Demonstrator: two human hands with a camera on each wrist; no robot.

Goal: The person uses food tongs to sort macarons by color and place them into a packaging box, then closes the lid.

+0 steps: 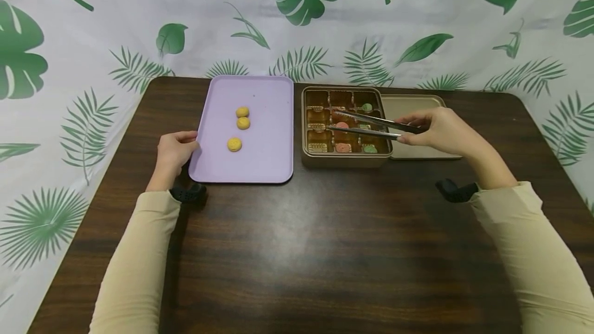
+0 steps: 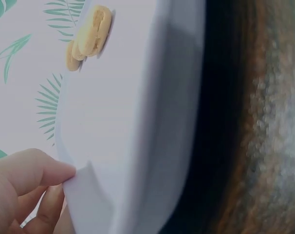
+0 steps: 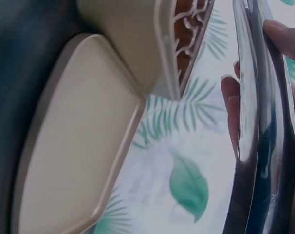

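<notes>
The right hand (image 1: 443, 128) pinched tongs (image 1: 387, 122) over the tin (image 1: 345, 162) beside its lid (image 1: 424, 149), dividers (image 1: 329, 100) hemming in pink and green cookies (image 1: 342, 148), while the left hand (image 1: 172, 154) pinched the lilac tray (image 1: 269, 159) bearing yellow cookies (image 1: 234, 144).

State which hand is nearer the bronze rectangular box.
Right: the right hand holds silver metal tongs beside the box; the left hand is farther left, pinching the lilac rectangular tray.

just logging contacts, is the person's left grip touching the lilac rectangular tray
Touching: in the left wrist view, the left grip has its thumb tip against the rim of the tray.
</notes>
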